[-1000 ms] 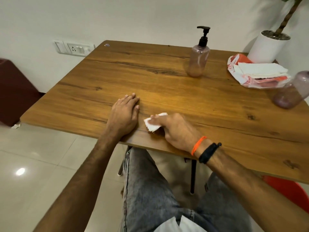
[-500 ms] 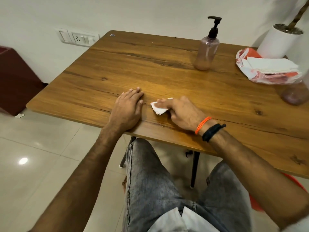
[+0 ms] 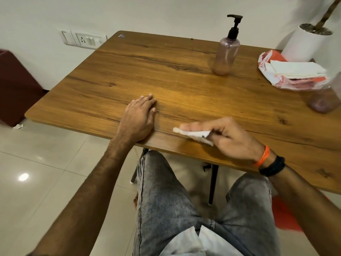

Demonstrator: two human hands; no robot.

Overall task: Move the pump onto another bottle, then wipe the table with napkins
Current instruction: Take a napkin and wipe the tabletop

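Note:
My right hand (image 3: 227, 137) pinches a crumpled white napkin (image 3: 195, 134) and holds it against the wooden table (image 3: 175, 80) near the front edge. My left hand (image 3: 139, 119) lies flat on the table beside it, fingers straight. A pinkish bottle (image 3: 226, 56) with a black pump (image 3: 234, 24) stands upright at the back. A second pinkish bottle (image 3: 324, 97) without a pump stands at the right edge, blurred and partly cut off.
A pack of white napkins (image 3: 295, 69) in red-and-white plastic wrap lies at the back right. Behind it stands a white plant pot (image 3: 306, 43). A dark red box (image 3: 16, 87) sits on the floor to the left. My knees are under the table's front edge.
My right hand has slid the napkin to the right along the front edge, away from my left hand. The left hand has stayed flat in place.

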